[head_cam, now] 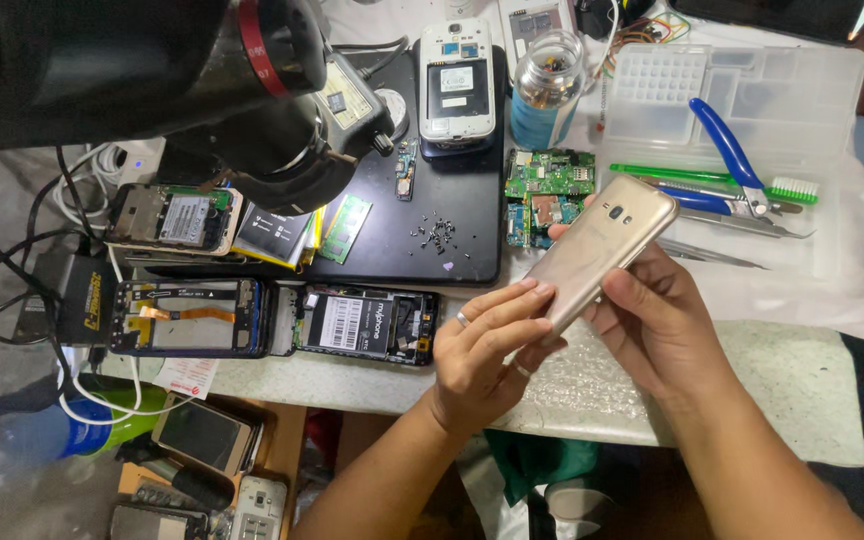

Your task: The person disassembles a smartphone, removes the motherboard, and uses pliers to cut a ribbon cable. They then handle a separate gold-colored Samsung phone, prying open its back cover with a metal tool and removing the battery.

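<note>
Both my hands hold a gold phone (600, 245) with its back facing up, tilted above the front edge of the workbench. My left hand (482, 355) grips its lower end, fingers laid over the back, rings on two fingers. My right hand (657, 320) cradles the phone from underneath and the right side. Just behind the phone lies a green circuit board (549, 190).
Several opened phones (362, 322) lie at the left, beside a black mat (452, 215) with small screws (438, 232). A clear jar (547, 85), a white phone (457, 80), blue pliers (732, 165), a green brush (712, 178), tweezers (722, 255) and a clear tray (752, 90) are behind. A black microscope (252, 110) overhangs the left.
</note>
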